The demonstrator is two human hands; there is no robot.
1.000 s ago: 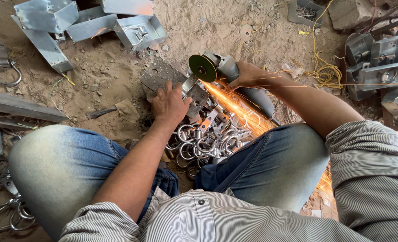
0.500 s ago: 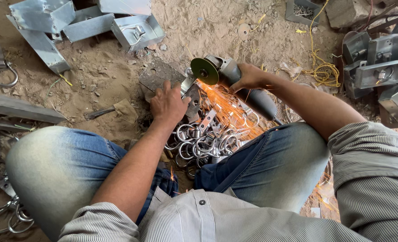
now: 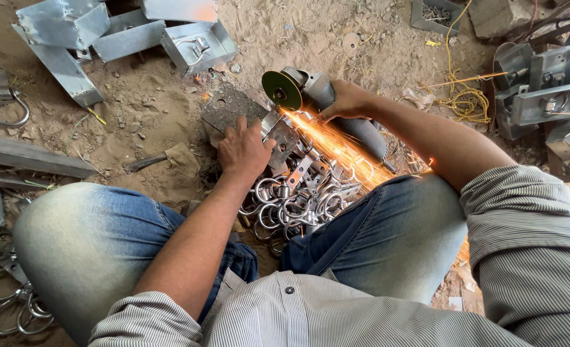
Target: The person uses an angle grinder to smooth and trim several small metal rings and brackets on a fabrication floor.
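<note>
My right hand [image 3: 348, 101] grips a grey angle grinder [image 3: 317, 93] whose green disc [image 3: 281, 89] touches a small metal bracket [image 3: 282, 133]. Orange sparks [image 3: 343, 149] stream back toward my right knee. My left hand [image 3: 243, 149] presses down on that bracket, which rests on a dark flat steel plate [image 3: 228, 108] on the sandy ground. Just below my left hand, between my knees, lies a heap of several shiny metal ring fittings [image 3: 294, 199].
Folded sheet-metal brackets [image 3: 127, 32] lie at the top left, more metal boxes [image 3: 545, 96] at the right. A yellow cord [image 3: 460, 96] trails near my right arm. Steel bars [image 3: 28, 157] and loose ring fittings [image 3: 5, 295] sit at the left.
The grinder disc has stayed on the bracket and the sparks keep flying toward my right knee. Both hands hold their places; only the view has shifted slightly.
</note>
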